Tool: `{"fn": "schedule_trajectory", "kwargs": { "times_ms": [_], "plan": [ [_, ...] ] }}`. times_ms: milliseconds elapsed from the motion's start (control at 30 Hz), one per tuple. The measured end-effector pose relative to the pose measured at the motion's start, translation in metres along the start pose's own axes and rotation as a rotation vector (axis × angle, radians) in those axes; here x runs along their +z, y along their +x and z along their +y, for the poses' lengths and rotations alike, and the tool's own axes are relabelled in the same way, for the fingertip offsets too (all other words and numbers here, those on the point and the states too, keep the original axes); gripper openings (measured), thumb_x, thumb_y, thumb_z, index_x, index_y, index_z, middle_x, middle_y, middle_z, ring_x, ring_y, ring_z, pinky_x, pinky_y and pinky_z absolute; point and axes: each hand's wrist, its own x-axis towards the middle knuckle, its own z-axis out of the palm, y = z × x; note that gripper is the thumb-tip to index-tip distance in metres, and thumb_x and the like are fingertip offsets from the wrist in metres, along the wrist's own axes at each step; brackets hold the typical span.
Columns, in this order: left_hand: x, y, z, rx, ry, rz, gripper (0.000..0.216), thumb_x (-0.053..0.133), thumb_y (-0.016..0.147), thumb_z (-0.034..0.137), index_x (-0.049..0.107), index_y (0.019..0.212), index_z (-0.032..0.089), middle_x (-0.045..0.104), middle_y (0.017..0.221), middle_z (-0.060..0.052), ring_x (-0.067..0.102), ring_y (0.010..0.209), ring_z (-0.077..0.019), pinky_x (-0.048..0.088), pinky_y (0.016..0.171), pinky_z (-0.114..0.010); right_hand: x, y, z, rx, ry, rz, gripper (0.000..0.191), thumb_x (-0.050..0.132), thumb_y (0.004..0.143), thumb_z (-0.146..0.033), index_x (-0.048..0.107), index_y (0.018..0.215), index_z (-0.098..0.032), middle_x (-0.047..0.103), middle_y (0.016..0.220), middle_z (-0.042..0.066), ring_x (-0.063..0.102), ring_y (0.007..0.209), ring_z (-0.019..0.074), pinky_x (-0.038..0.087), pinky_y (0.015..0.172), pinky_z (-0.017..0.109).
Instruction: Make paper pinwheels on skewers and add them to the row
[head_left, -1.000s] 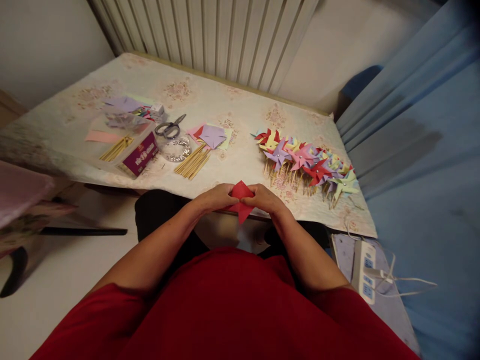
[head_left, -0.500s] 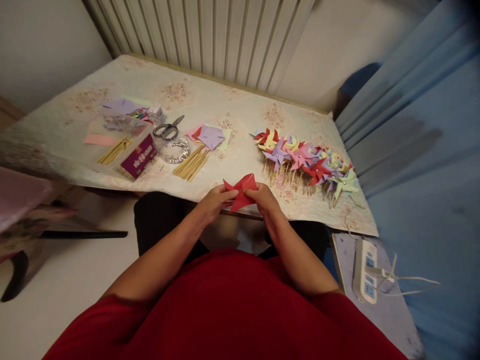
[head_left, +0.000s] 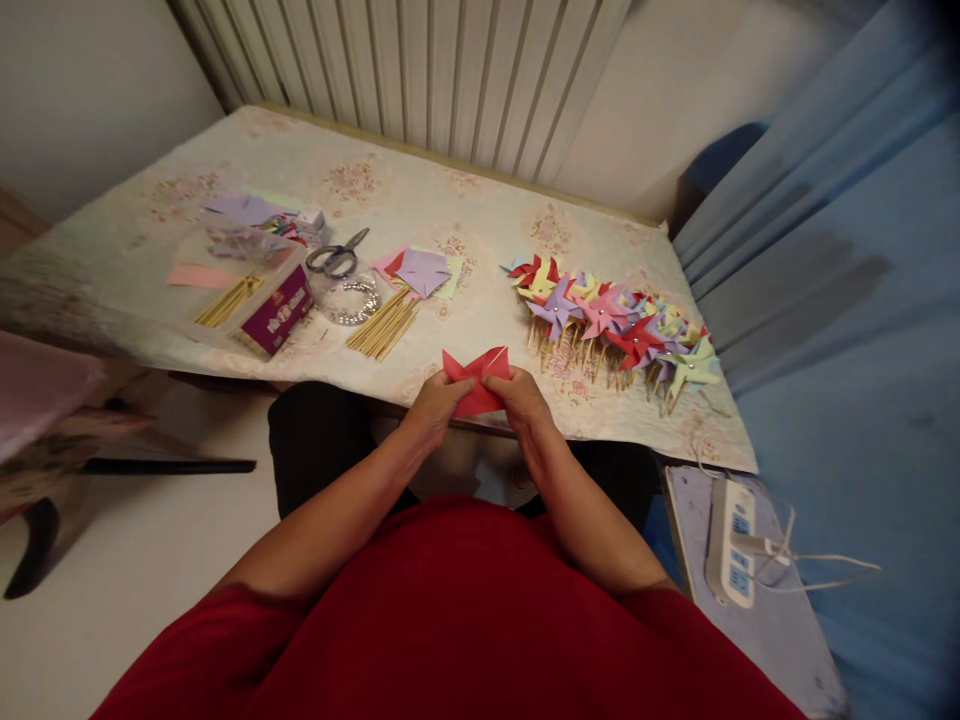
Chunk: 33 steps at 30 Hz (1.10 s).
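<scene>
A piece of red paper (head_left: 480,392), cut and partly bent inward, is held at the table's front edge between both hands. My left hand (head_left: 436,402) pinches its left side, thumb on top. On the right side, my right hand (head_left: 523,396) grips it the same way, its thumb near the paper's middle. Beyond the hands lie a bundle of thin wooden sticks (head_left: 382,325) and a stack of coloured paper pieces (head_left: 424,273), a purple one on top. Finished paper pinwheels (head_left: 600,312) on sticks lie in a cluster to the right.
A clear plastic box (head_left: 274,315) with a purple label holds sticks at the left. Beside it are a round dish of silvery beads (head_left: 351,300) and scissors (head_left: 336,258). A power strip (head_left: 731,540) with cables rests on a small side table (head_left: 787,640).
Both hands have shifted very slightly to the left with the red paper. Its lower point no longer hangs down, and the paper looks more bent together.
</scene>
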Motion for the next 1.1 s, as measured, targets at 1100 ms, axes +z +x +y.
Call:
{"fn": "schedule_trajectory", "kwargs": {
  "times_ms": [1100],
  "plan": [
    [-0.009, -0.002, 0.011, -0.008, -0.061, -0.087, 0.027, 0.074, 0.062, 0.017, 0.071, 0.088, 0.010, 0.075, 0.081, -0.008, 0.068, 0.069, -0.0161, 0.053, 0.073, -0.028, -0.024, -0.038, -0.025, -0.595, -0.562, -0.051, 0.007, 0.065, 0.080, -0.027, 0.071, 0.081, -0.024, 0.065, 0.081, 0.003, 0.058, 0.074, 0.0173, 0.048, 0.072, 0.032]
  ]
}}
